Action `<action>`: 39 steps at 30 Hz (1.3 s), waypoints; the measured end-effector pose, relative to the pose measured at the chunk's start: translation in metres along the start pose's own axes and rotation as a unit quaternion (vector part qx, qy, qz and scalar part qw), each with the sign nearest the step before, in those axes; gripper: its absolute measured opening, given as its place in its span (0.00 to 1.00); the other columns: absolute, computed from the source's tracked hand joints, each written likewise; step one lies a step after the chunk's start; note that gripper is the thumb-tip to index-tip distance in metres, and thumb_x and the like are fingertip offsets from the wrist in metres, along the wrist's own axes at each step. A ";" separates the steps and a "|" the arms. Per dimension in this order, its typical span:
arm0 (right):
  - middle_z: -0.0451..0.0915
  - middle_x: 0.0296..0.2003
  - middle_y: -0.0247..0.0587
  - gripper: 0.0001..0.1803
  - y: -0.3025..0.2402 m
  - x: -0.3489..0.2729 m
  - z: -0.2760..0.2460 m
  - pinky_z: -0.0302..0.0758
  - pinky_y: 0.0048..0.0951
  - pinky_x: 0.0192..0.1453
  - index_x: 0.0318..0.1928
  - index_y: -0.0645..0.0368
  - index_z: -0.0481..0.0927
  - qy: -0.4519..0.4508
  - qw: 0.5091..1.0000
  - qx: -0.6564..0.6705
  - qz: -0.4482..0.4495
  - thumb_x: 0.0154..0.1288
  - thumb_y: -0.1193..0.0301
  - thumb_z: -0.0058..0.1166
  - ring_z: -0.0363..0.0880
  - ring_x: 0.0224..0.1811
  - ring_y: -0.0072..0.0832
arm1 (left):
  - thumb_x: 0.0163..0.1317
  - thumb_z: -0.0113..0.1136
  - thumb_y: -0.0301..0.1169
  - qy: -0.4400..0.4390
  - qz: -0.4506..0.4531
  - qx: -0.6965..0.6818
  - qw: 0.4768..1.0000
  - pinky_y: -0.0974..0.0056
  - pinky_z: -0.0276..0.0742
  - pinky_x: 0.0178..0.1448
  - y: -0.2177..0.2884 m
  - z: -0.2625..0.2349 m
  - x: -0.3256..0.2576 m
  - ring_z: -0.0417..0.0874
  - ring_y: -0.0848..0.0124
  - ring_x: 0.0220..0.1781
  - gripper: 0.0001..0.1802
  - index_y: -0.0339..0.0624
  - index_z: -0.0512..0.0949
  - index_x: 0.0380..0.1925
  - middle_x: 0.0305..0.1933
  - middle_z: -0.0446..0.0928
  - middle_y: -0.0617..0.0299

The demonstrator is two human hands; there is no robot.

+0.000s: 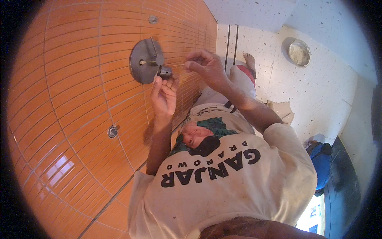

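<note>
My left hand (163,95) is raised to the orange tiled wall (75,79) and pinches a small dark metal cylinder fitting (164,71) between thumb and fingertips. The fitting sits just in front of a round grey metal valve plate (142,63) fixed on the wall. My right hand (205,65) is level with it, a little to the right, with fingertips pinched together on what looks like a thin pale strip running toward the fitting. The strip is too fine to tell its kind.
A small pipe outlet (113,131) pokes from the wall below the plate and another fitting (152,18) above it. On the white speckled floor (318,91) are a metal bowl (299,52), a pale cloth bundle (283,111), a blue bag (320,159) and my foot (250,60).
</note>
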State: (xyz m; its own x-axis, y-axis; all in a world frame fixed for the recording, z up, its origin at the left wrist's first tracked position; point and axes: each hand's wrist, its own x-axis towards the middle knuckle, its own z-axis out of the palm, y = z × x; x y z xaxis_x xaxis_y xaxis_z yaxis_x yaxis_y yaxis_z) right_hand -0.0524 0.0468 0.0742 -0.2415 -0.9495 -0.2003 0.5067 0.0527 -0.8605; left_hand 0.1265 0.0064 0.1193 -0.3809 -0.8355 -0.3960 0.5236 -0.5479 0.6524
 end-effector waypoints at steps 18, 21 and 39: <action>0.81 0.36 0.39 0.11 -0.002 0.006 0.003 0.78 0.24 0.44 0.45 0.67 0.76 -0.005 0.999 0.045 -0.024 0.63 0.77 0.60 0.80 0.38 0.21 | 0.67 0.53 0.28 0.003 0.033 0.004 0.999 0.59 0.81 0.57 0.010 0.011 0.013 0.81 0.62 0.52 0.15 0.38 0.71 0.54 0.50 0.78 0.51; 0.82 0.35 0.34 0.12 0.003 0.006 0.000 0.78 0.22 0.44 0.42 0.63 0.80 -0.002 0.998 0.064 -0.018 0.62 0.69 0.63 0.80 0.38 0.18 | 0.67 0.55 0.27 0.019 0.035 0.005 0.999 0.60 0.81 0.57 0.007 0.012 0.015 0.81 0.62 0.52 0.15 0.37 0.72 0.53 0.49 0.79 0.52; 0.81 0.35 0.35 0.12 -0.012 0.005 0.019 0.79 0.24 0.43 0.43 0.65 0.78 0.001 1.000 0.007 -0.017 0.62 0.72 0.62 0.81 0.38 0.21 | 0.65 0.59 0.28 0.052 0.062 -0.037 0.996 0.65 0.83 0.51 0.026 0.004 0.023 0.83 0.66 0.48 0.13 0.40 0.75 0.49 0.46 0.81 0.55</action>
State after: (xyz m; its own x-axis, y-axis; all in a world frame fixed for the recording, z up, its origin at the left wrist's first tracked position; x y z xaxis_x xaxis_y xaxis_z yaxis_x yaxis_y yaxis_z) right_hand -0.0434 0.0356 0.0925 -0.2595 -0.9503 -0.1719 0.5098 0.0164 -0.8601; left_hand 0.1283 -0.0271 0.1292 -0.2305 -0.8947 -0.3826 0.6187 -0.4383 0.6521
